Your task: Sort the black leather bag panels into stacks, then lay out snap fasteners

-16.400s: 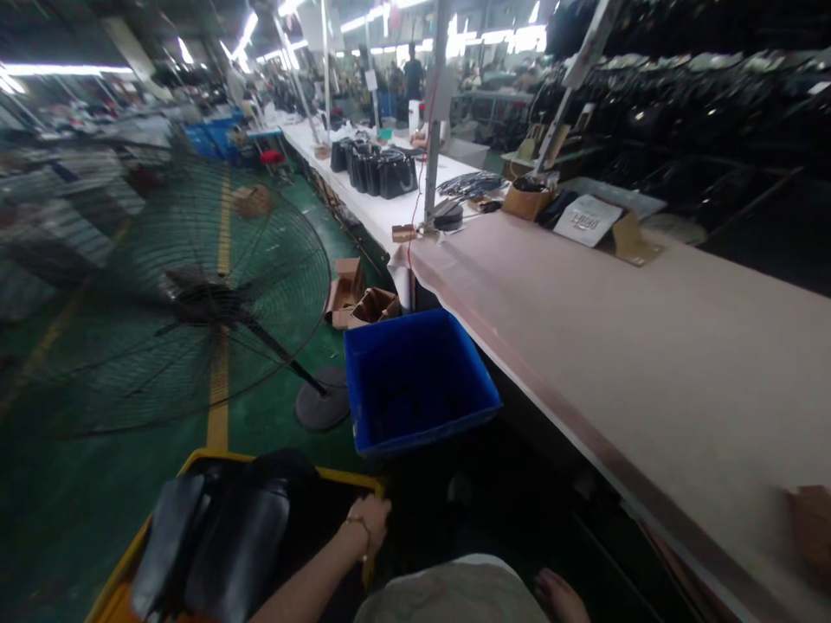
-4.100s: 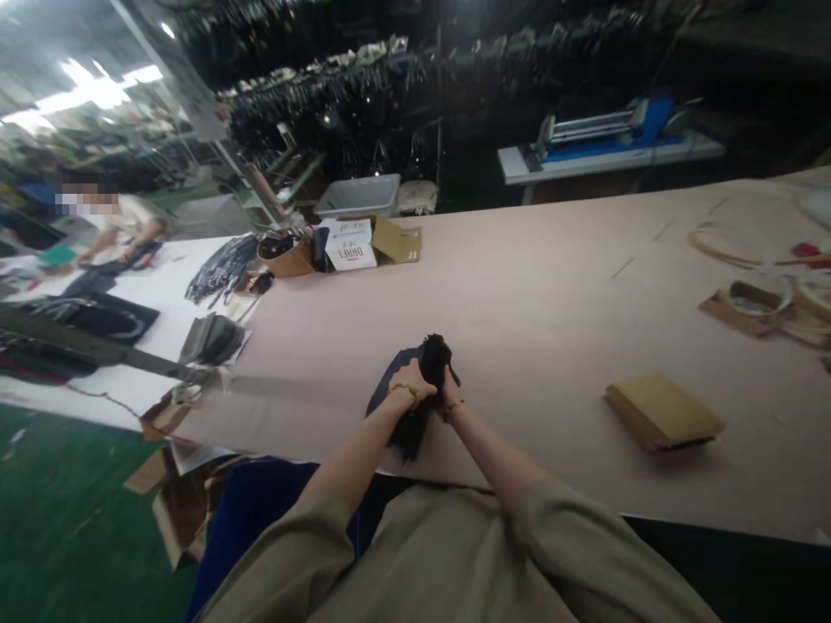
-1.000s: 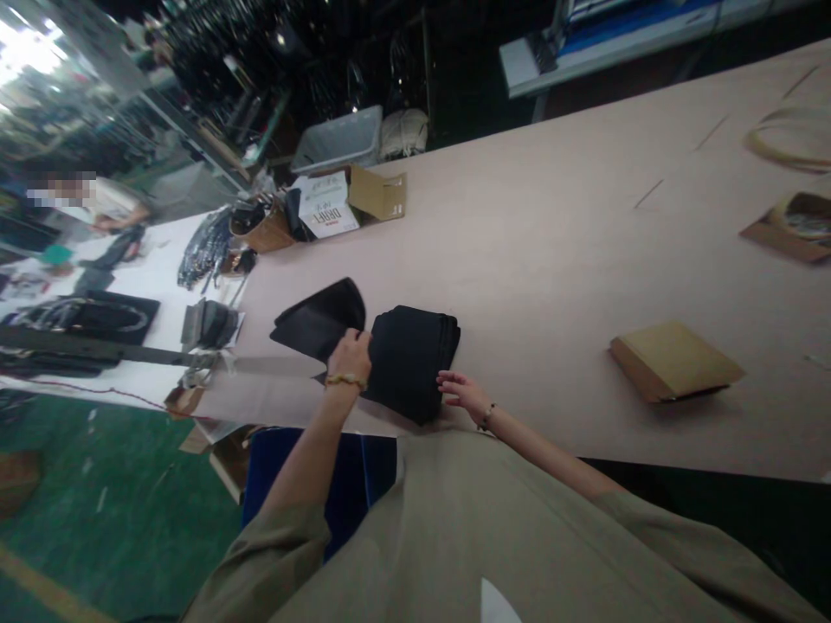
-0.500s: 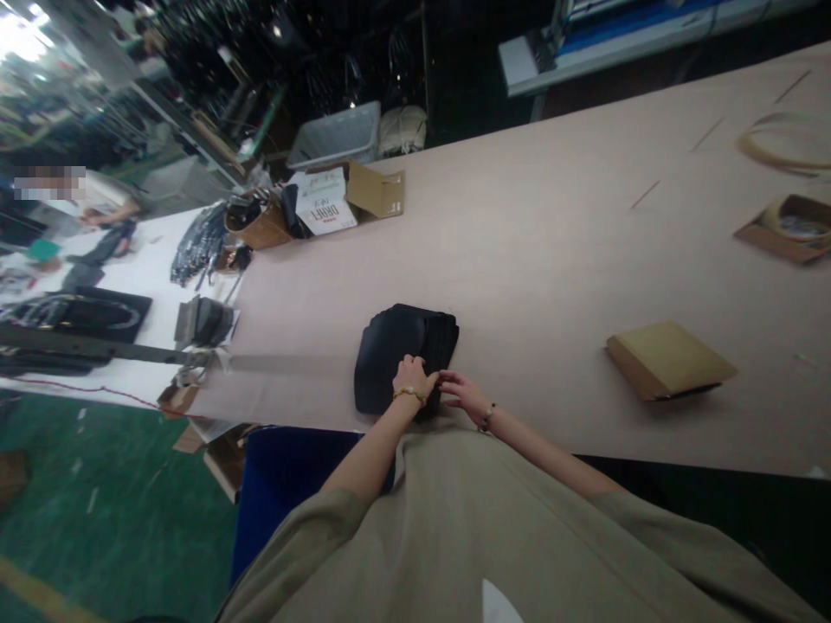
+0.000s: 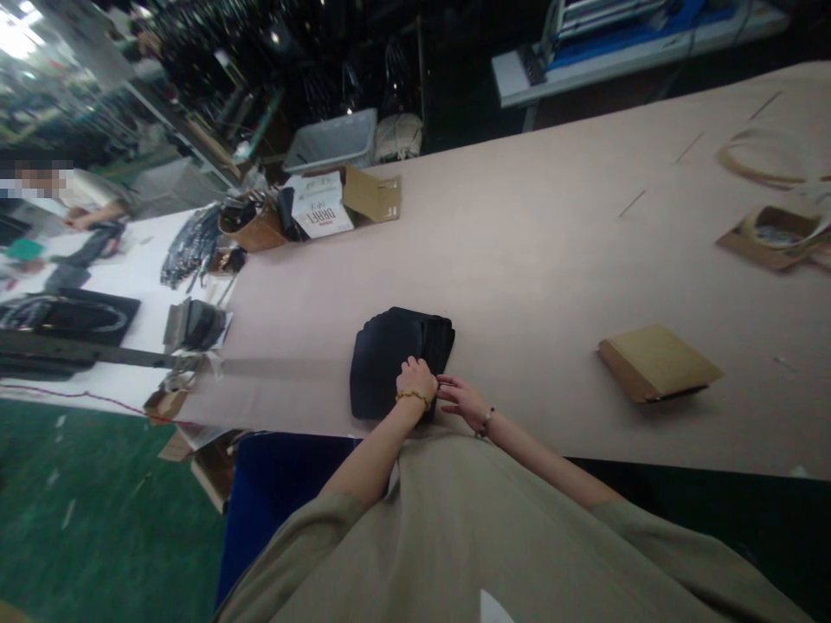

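pinkish table (image 5: 519,251): blue bin (image 5: 279,476), contents unclear, at its near edge; brown box (image 5: 265,235) on top, holding dark pieces (image 5: 241,212). stacked black sheets (image 5: 378,368) lie near the front, left hand (image 5: 416,381) on them, grip unclear, right hand (image 5: 463,400) loosely spread beside it.

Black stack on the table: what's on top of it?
The left hand lies on the black stack, the right hand by its right edge; the surface under the left hand is hidden.

White carton flap (image 5: 318,206): "DRAFT"; smaller print illegible.
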A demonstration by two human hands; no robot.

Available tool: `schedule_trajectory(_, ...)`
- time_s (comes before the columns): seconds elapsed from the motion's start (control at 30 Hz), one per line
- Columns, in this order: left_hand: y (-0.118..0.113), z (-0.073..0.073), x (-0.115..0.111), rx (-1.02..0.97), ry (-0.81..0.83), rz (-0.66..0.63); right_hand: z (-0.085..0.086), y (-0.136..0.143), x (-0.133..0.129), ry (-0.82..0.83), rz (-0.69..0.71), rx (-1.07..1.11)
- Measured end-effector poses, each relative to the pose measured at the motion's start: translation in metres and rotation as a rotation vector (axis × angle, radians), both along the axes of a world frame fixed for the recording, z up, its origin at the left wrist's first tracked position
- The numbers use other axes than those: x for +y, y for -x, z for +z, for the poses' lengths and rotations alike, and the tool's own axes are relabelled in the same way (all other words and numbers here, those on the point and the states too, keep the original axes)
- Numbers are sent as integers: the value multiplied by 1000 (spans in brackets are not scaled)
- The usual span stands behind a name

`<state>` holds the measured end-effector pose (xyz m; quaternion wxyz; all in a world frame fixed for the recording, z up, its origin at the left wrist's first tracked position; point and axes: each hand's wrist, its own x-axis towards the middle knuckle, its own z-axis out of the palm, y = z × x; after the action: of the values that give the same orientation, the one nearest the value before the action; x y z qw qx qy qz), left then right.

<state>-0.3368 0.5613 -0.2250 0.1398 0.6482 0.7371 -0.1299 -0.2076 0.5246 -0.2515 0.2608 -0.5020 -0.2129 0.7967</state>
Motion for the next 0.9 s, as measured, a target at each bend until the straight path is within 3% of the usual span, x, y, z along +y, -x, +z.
schedule_trajectory(0.1, 1, -2, 3, 5, 26, -26, 2, 0, 1, 27, -11, 6)
schedule_trajectory(0.4, 47, -8, -5, -180, -57, -29, 4, -2, 4, 90, -50, 33)
schedule_trajectory(0.5, 41, -8, -8, -157, -32, -65, 3, -2, 4, 92, -54, 40)
schedule_trajectory(0.9, 11, -5, -3, -41, 5, -4, -3, 2, 3, 27, 3, -28)
